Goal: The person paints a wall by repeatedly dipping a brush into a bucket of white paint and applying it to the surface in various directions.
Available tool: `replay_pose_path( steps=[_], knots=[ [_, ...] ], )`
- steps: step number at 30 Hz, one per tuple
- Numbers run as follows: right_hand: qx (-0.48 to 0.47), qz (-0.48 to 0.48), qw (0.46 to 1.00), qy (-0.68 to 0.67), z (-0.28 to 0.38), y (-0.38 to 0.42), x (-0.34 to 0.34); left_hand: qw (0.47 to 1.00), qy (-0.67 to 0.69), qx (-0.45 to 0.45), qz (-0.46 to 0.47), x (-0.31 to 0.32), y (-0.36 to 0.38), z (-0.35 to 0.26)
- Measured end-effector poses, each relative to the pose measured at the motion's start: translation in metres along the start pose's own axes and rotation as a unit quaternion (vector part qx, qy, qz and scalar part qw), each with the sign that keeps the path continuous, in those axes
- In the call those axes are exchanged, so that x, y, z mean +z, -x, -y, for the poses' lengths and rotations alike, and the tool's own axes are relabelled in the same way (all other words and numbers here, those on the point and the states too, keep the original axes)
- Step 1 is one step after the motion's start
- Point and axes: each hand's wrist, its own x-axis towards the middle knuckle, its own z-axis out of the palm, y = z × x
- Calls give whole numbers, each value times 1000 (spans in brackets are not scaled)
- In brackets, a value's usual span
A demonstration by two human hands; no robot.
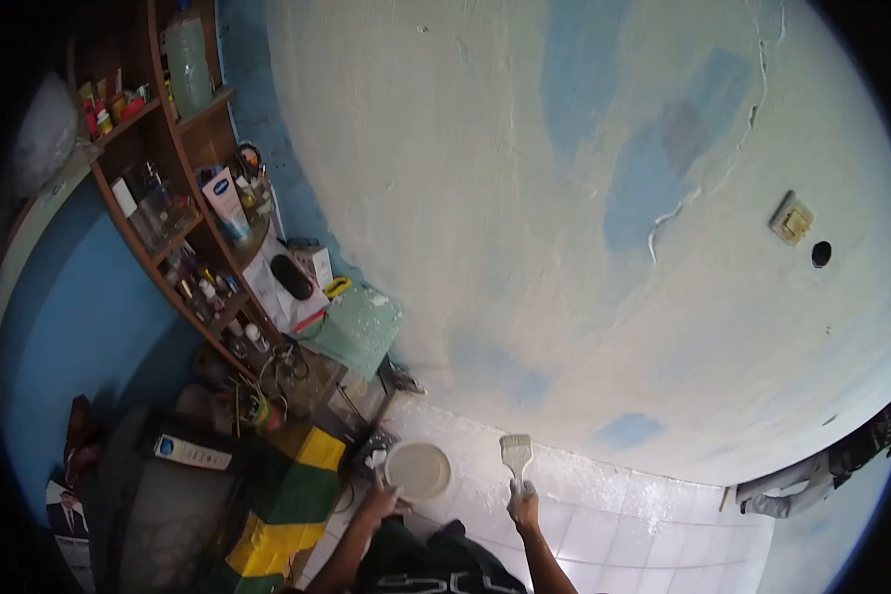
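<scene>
My right hand (pixel 523 507) is wrapped around the handle of a wide, flat paintbrush (pixel 516 451), its bristles pointing up and away from me. The brush is pale and smeared, apart from the wall in this view. At my lower left is a round bucket (pixel 418 470) of whitish liquid. My left hand (pixel 382 501) grips the near left side of its rim, its fingers partly hidden. Ahead stands the wall (pixel 485 247), coated in uneven off-white with blue patches showing through. A jagged crack runs down its upper right.
On the left, wooden shelves (pixel 173 148) hold bottles and toiletries. Below are a green splattered board (pixel 361 327), a yellow-and-green cloth (pixel 292 485) and an old television (pixel 173 515). White spatters mark the tiled floor (pixel 614 530). A switch (pixel 791 219) sits on the wall; clothes (pixel 822 475) hang right.
</scene>
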Motion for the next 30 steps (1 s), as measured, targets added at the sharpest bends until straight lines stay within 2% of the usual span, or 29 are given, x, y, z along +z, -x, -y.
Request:
replay_pose_path(
  steps=[1, 4, 7, 10, 12, 14, 16, 17, 20, 21, 26, 28, 30],
  knots=[
    [-48, -13, 998, 44, -1, 2, -3, 1000, -11, 4, -4, 6, 8, -13],
    [-36, -21, 993, -108, 38, 20, -9, 998, -45, 44, 15, 10, 7, -32],
    [-38, 25, 981, -186, 118, 47, -21, 997, -58, 58, 14, 20, 14, -54],
    [-158, -6, 984, 82, 100, 19, -26, 992, -73, 100, -4, 37, 18, -67],
    [-234, -52, 959, 154, 113, 19, -30, 992, -53, 118, 8, 41, 7, -63],
    [-201, -119, 969, 81, 132, 28, -24, 993, -44, 107, -1, 46, 13, -60],
    [-170, -121, 974, 85, 147, 27, -29, 995, -54, 84, -13, 58, 27, -72],
    [-133, -115, 974, 144, 145, 17, -34, 995, -45, 84, -15, 57, 27, -67],
    [-144, -118, 961, 206, 133, -16, -51, 996, -24, 84, -12, 60, 26, -53],
    [-170, -154, 947, 224, 135, -25, -57, 996, -20, 82, -15, 59, 26, -49],
    [-300, -233, 891, 248, 246, -64, -122, 996, -45, 73, -17, 57, 41, -40],
    [-270, -252, 895, 251, 334, -50, -148, 997, -53, 56, -7, 56, 42, -42],
    [-384, -270, 846, 253, 390, -56, -171, 996, -52, 66, -6, 59, 45, -44]
  ],
)
